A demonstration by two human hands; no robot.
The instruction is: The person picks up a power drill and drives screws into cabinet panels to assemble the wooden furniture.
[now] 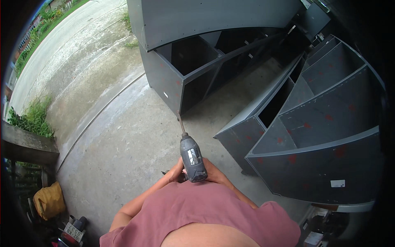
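Note:
A dark grey power drill [192,158] is held upright in the view before my chest, a long thin bit [182,125] extending from its nose. My right hand [210,168] is closed around it from the right. On the left side, my left hand [177,168] presses against the drill, its fingers mostly hidden behind the tool's body. Visually, the bit's tip meets the lower corner of a dark grey metal cabinet [164,80]; whether they touch is unclear. Part of a dark object shows beside my left wrist, too covered to name.
A light grey panelled unit [214,16] rests above the cabinet. More open-framed dark cabinets [317,164] with red smudges fill the right. At lower left are a yellow bag [49,200], a vehicle's plate [73,231] and a low concrete ledge [29,146]. Concrete floor [119,144] runs toward grass.

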